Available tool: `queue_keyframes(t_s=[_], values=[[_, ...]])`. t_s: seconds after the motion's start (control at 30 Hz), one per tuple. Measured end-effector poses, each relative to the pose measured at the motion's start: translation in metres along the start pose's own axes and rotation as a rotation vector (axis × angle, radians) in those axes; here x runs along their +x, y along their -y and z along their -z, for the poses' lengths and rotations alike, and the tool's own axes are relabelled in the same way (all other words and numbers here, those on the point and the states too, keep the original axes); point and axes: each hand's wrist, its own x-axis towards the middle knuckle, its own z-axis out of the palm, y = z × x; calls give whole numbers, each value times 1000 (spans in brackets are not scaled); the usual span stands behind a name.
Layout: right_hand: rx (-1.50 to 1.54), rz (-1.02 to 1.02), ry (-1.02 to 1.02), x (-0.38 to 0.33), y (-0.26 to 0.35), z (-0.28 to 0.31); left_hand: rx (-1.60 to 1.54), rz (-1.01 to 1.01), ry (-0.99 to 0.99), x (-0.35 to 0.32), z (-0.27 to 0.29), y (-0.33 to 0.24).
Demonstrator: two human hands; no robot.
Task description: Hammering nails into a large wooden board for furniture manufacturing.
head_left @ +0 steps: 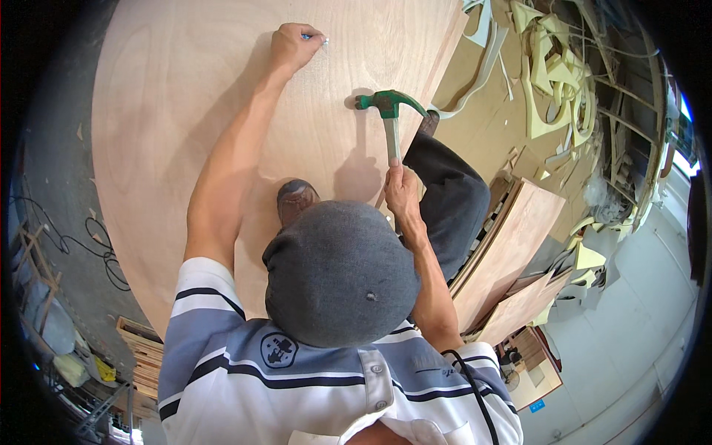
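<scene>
A large pale plywood sheet (pixel 185 89) lies under me. At its far side my left hand (pixel 293 44) pinches a small nail (pixel 324 40) upright against the sheet. My right hand (pixel 400 189) grips the handle of a hammer with a green head (pixel 386 100). The hammer head hangs just above the sheet, to the right of the nail and closer to me. My brown shoe (pixel 297 200) stands on the sheet, and my knee in dark trousers (pixel 445 185) is bent at the sheet's right edge.
Curved plywood offcuts (pixel 556 81) are piled at the upper right. Stacked boards (pixel 512 245) lean at the right. Black cables (pixel 96 245) trail over the grey floor on the left. A slatted wooden crate (pixel 141 348) sits at the lower left.
</scene>
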Motion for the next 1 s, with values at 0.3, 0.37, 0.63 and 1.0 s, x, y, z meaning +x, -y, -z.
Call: queue_keyframes(t_s=[0.3, 0.37, 0.63, 1.0], values=[[-163, 75, -34, -7, 41, 4, -67, 72, -39, 3, -3, 12], [-167, 50, -44, -5, 48, 11, -97, 130, 18, 9, -2, 5], [-89, 210, -65, 34, 91, 25, -195, 175, 118, 5, 3, 3], [63, 484, -173, 28, 148, 24, -848, 297, -221, -50, 39, 2]])
